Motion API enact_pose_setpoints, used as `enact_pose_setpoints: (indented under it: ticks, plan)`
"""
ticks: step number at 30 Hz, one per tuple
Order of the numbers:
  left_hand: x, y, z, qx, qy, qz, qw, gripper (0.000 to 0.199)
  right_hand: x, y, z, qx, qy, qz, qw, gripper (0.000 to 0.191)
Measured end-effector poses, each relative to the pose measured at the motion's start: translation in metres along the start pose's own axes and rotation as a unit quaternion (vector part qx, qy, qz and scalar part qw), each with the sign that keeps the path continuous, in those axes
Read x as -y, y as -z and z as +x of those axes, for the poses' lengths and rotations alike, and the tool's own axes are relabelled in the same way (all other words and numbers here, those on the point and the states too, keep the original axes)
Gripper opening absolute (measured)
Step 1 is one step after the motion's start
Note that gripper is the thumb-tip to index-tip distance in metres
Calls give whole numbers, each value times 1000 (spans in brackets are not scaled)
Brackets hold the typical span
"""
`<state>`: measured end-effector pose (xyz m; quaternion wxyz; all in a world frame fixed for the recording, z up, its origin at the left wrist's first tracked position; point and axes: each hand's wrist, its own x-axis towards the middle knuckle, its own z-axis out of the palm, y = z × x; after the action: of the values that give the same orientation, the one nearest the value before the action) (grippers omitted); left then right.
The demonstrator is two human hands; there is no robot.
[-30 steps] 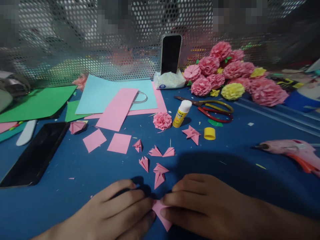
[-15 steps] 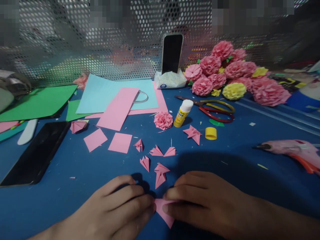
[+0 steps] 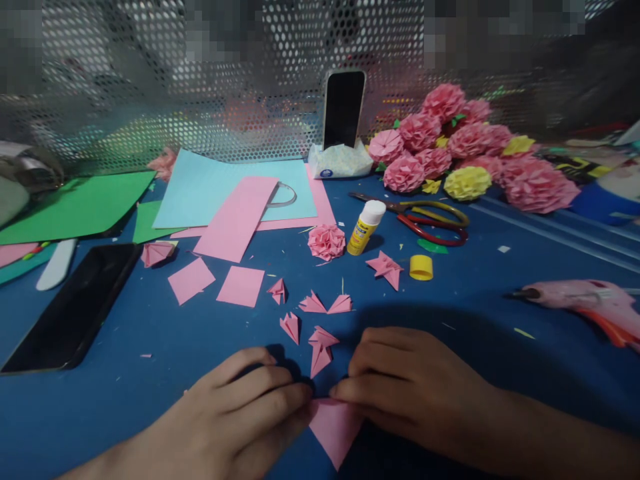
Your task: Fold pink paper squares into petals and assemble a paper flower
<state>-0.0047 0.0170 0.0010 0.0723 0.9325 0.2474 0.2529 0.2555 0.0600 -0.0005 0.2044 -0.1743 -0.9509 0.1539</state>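
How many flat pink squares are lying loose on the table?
2. The left square lies nearer the black phone; the right square is nearer the folded pink pieces. Any stacked underneath would be hidden.

Pink triangle (image 3: 335,432): matt paper | black phone (image 3: 73,308): glossy | panel (image 3: 285,100): metal (perforated)

Both hands (image 3: 340,407) low, palms down, fingers bent inward.
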Motion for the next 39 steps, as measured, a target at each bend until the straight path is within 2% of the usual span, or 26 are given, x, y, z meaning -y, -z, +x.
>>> enact_pose_setpoints:
  ticks: [1,2,4,7,8,10,13,16,24,34,39]
  plan:
    - [0,-2,0,-61,10,-13,998,41,0,1,1,4,1,0,1000,18]
    - [-1,-4,-1,-85,21,-25,996,44,1,2,2,6,3,0,1000,19]
    - [1,-4,-1,-96,26,-38,994,47,2,4,4,2,12,-5,1000,21]
    - [4,6,3,-49,2,-33,998,44,4,7,7,3,25,-12,1000,25]
    - [6,10,4,7,1,-34,999,42,5,8,7,8,32,-13,999,27]
    - [7,15,5,29,2,-38,999,41,6,11,8,21,52,-16,998,31]
    - [7,10,1,-50,3,-35,998,41,6,13,8,29,80,-26,996,33]
    - [5,0,-6,-77,-6,-35,996,40,7,13,8,25,88,-27,995,30]
    - [4,-4,-11,-89,-2,-36,995,34,5,10,7,34,98,-17,994,22]
    - [4,-3,-13,-83,-16,-11,996,40,2,8,5,34,100,-1,994,25]
    - [2,0,-11,-89,-16,-5,996,41,1,6,4,30,95,24,995,19]
